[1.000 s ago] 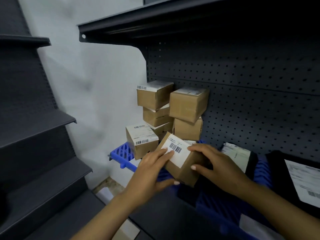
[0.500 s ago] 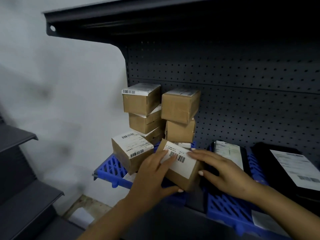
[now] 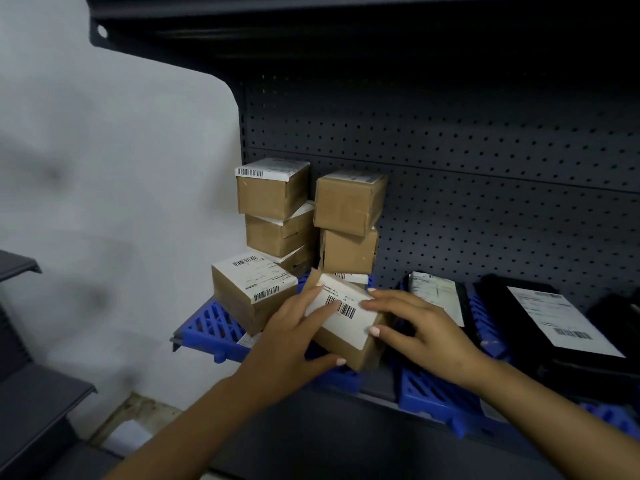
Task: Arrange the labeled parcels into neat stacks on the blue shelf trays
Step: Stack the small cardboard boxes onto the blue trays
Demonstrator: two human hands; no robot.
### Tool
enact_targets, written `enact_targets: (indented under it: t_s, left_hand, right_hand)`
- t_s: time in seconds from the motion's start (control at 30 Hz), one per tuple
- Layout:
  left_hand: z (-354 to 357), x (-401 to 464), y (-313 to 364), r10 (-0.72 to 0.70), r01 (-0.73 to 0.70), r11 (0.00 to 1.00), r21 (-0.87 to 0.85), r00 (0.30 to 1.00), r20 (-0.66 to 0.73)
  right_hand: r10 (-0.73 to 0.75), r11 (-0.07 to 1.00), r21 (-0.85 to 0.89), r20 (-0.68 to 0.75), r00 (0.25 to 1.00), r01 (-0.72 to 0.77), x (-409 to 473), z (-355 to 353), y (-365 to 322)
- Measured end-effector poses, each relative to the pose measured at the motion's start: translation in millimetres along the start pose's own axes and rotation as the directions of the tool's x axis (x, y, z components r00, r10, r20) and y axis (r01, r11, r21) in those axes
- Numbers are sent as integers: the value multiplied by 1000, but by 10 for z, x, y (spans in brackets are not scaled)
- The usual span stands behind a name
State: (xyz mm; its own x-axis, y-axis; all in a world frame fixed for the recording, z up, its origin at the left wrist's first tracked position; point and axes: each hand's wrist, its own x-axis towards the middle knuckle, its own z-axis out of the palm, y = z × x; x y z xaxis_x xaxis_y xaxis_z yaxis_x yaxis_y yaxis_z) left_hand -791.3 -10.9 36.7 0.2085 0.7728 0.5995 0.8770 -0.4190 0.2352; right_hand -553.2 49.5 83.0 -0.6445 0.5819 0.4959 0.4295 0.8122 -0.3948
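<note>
Held parcel: small brown cardboard box with white barcode label [image 3: 343, 327], lowered from above the shelf edge toward the blue slotted plastic tray [image 3: 211, 327].
Tilt: less steep than a second ago.
Left hand [image 3: 291, 344]: fingers slid further across the label.

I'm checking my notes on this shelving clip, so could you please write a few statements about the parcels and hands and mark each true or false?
1. Both the left hand and the right hand are on the tilted parcel. True.
2. The tilted parcel bears no label. False: a white barcode label covers its top face.
3. The blue tray carries brown box stacks against the pegboard. True.
4. The black parcels lie left of the brown boxes. False: they lie to the right.
5. The top left box shows a barcode along its upper edge. True.
</note>
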Motion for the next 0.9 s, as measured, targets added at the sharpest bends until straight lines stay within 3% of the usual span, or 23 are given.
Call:
enact_targets:
  t_s: [0.33, 0.53, 0.73, 0.9]
  left_hand:
    - [-88, 185, -62, -71, 66, 990, 122, 997, 43]
    - [-93, 211, -57, -66, 61, 994, 89, 997, 47]
    - [-232, 229, 34, -65, 42, 984, 173, 989, 130]
    - [-461, 317, 240, -5, -5, 991, 135, 997, 77]
  right_hand:
    - [-103, 973, -199, 73, 992, 116, 35, 103, 2]
    - [-81, 982, -171, 20, 997, 83, -19, 161, 99]
    - [-66, 980, -186, 11, 998, 67, -43, 165, 76]
    - [-54, 982, -182, -27, 998, 48, -206, -143, -42]
